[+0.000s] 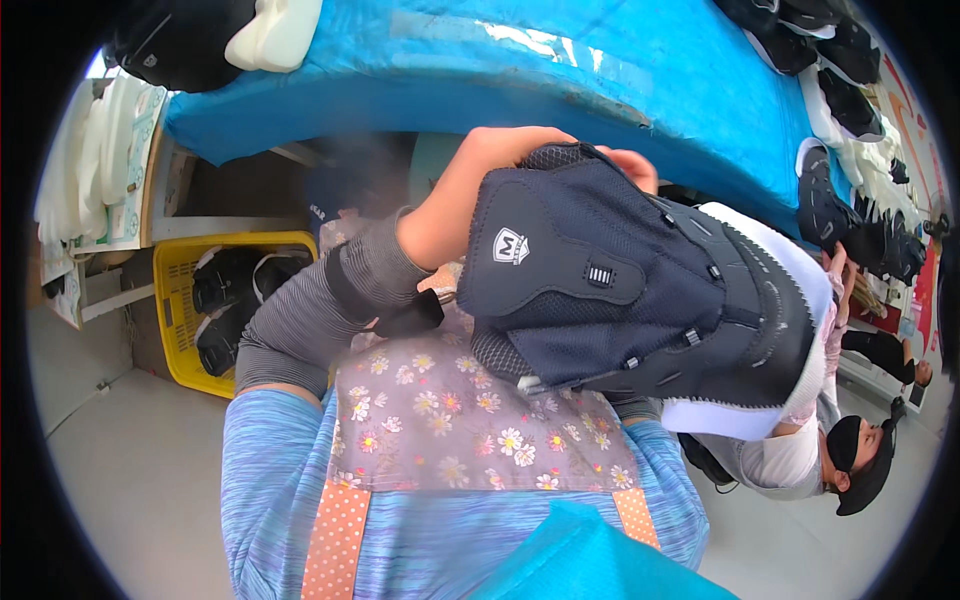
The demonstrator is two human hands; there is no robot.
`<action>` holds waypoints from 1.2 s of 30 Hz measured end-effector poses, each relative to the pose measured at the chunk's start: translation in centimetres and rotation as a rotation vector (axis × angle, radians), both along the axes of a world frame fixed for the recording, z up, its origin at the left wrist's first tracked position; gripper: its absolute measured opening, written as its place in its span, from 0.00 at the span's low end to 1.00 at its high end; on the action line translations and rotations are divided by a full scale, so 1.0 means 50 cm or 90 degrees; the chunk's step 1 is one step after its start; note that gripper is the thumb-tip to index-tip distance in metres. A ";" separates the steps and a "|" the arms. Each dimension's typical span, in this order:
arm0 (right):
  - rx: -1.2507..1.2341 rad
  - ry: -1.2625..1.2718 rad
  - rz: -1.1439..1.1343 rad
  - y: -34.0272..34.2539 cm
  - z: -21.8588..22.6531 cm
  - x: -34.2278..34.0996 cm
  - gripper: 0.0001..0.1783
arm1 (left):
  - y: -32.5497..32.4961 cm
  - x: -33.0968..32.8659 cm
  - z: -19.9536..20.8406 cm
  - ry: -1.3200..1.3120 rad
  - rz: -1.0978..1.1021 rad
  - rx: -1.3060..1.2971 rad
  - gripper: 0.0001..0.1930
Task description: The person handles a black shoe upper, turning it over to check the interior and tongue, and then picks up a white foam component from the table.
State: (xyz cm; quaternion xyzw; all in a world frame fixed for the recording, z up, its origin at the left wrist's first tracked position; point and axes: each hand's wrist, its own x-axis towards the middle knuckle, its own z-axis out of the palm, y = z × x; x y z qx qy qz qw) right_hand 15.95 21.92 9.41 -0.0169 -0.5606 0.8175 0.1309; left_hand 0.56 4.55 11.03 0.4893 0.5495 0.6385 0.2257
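A dark navy shoe upper (650,270) with a grey-black toe end and white lining edges (720,418) is held up in front of my chest. My left hand (515,147) is closed round its far left edge, the fingers passing behind it. More fingers (632,168) show over the far edge, apparently my right hand's; the rest of that hand and most of the right forearm are hidden behind the upper. A dark strap hangs from my left sleeve near the wrist.
A table with a blue cover (600,80) stands ahead. Black shoes (825,195) lie along its right side. A yellow crate (178,320) with black shoes sits lower left, beneath white pieces (100,165) on a shelf. At right, a masked co-worker (790,465) reaches toward a shoe.
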 end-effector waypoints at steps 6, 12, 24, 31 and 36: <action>0.013 -0.068 -0.014 -0.021 -0.012 -0.006 0.21 | -0.019 0.012 0.016 -0.153 0.009 -0.019 0.16; 0.030 -0.053 -0.067 -0.070 -0.019 0.019 0.19 | -0.050 0.005 -0.006 -0.242 0.005 0.061 0.18; -0.025 -0.009 -0.136 -0.070 -0.053 -0.026 0.16 | -0.018 -0.088 -0.012 0.059 0.115 -0.164 0.17; -0.077 -0.013 -0.170 -0.041 -0.064 -0.017 0.14 | -0.052 0.003 0.103 -0.201 0.070 -0.084 0.18; -0.113 -0.006 -0.254 -0.030 -0.062 0.002 0.12 | -0.052 0.006 0.137 -0.192 -0.147 -0.066 0.18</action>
